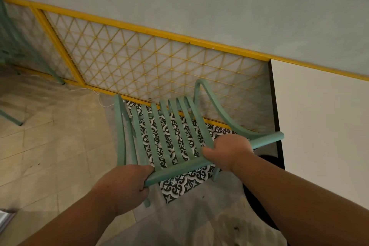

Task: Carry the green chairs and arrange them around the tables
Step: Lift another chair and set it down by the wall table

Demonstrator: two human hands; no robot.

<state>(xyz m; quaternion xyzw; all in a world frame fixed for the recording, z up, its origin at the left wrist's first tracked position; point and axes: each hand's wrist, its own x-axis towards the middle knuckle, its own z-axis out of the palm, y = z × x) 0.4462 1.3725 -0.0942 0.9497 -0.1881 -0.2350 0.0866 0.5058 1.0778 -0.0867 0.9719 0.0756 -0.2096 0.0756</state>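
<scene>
A green slatted metal chair (169,132) with curved armrests is in front of me, seen from above and behind its back. My left hand (127,183) grips the left end of the top rail of the backrest. My right hand (229,152) grips the same rail further right, fingers curled over it. The chair stands next to the white table (323,122) on the right, above a strip of black-and-white patterned tiles. Whether its legs touch the floor I cannot tell.
A yellow-framed lattice panel (155,60) runs along the wall just beyond the chair. More green chair legs (30,52) stand at the far left. Beige floor tiles (50,156) spread to the left. A dark round table base (259,191) sits under the white table.
</scene>
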